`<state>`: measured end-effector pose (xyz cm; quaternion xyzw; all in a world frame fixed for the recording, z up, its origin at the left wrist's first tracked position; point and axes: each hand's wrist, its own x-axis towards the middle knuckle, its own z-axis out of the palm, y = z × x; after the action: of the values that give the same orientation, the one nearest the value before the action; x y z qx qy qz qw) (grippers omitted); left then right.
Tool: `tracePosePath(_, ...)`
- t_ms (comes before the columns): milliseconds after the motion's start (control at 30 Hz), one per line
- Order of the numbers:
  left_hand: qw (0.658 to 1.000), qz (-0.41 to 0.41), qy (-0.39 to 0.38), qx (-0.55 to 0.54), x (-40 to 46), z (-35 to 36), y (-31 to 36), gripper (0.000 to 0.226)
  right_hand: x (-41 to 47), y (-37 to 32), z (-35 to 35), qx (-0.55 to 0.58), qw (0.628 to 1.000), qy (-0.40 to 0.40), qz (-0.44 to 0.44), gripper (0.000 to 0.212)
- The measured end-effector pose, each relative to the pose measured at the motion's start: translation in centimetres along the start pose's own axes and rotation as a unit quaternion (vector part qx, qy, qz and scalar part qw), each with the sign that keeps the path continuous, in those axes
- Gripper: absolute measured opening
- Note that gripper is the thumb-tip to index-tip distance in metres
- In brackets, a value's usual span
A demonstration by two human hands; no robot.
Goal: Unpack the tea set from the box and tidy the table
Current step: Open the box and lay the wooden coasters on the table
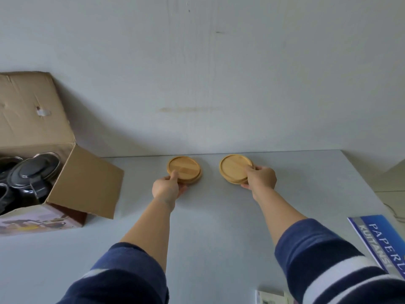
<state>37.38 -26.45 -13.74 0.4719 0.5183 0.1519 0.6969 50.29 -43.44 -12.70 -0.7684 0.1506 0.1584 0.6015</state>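
The cardboard box (32,163) stands open at the far left of the counter (219,216), against the wall (197,73), with one flap (87,181) folded outward onto the surface. Inside it sit dark tea-set items: a black teapot (32,178) with a lidded top, plus other dark vessels that are partly cut off by the frame edge and cannot be identified with certainty.

Right of the box, near the back edge of the counter, lies the left coaster stack (184,168), round wooden pieces resting flat on the surface. The left hand (167,187) grips this stack at its near edge, thumb on the top face, fingers underneath or at the rim.

Just beside it, apart from the first stack, lies the right coaster stack (236,168), also wooden and round. The right hand (260,177) grips its near right edge, fingers wrapped around the rim.

Both forearms extend from dark blue sleeves with white stripes.

At the right edge of the counter lies a blue booklet (377,242) printed with white lettering. A small white packet (271,297) is partly visible at the bottom edge.
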Motion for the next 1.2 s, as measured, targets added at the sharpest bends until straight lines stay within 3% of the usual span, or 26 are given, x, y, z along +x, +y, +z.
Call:
tracePosePath(133,0.995,0.039,0.026,0.083,1.6,1.3,0.6,0.025,1.5,-0.5,1.3,-0.039,0.999,0.018,-0.023,0.025)
tracePosePath(267,0.959,0.078,0.079,0.261,1.7,2.5,0.9,0.039,2.3,-0.3,2.1,-0.092,0.994,0.045,-0.050,0.027)
tracePosePath(367,0.953,0.069,0.082,0.284,1.4,2.9,1.0,0.044,2.1,-0.3,2.0,-0.111,0.992,0.036,-0.049,0.027)
tracePosePath(467,0.959,0.053,0.070,0.271,1.2,2.8,0.9,0.047,1.9,-0.6,1.5,-0.118,0.992,0.021,-0.039,0.052)
tracePosePath(533,0.953,0.054,0.062,0.292,0.8,2.7,0.8,0.063,1.3,-0.4,1.4,-0.193,0.978,-0.011,-0.075,0.072)
tracePosePath(600,0.931,0.075,0.060,0.351,0.5,2.6,0.7,0.086,0.8,0.1,1.6,-0.306,0.944,-0.050,-0.113,0.096)
tracePosePath(667,0.902,0.107,0.066,0.414,0.5,2.8,0.6,0.098,0.6,0.7,2.2,-0.371,0.914,-0.056,-0.154,0.108)
tracePosePath(867,0.842,0.151,0.096,0.509,1.4,3.8,0.7,0.095,1.7,0.9,3.2,-0.378,0.903,-0.024,-0.203,0.092)
tracePosePath(1067,0.833,0.154,0.096,0.522,1.7,4.2,0.6,0.104,2.0,0.5,3.6,-0.386,0.907,-0.043,-0.163,0.114)
tracePosePath(1200,0.847,0.152,0.097,0.499,1.9,4.4,0.8,0.104,2.1,0.3,4.0,-0.380,0.909,-0.020,-0.172,0.102)
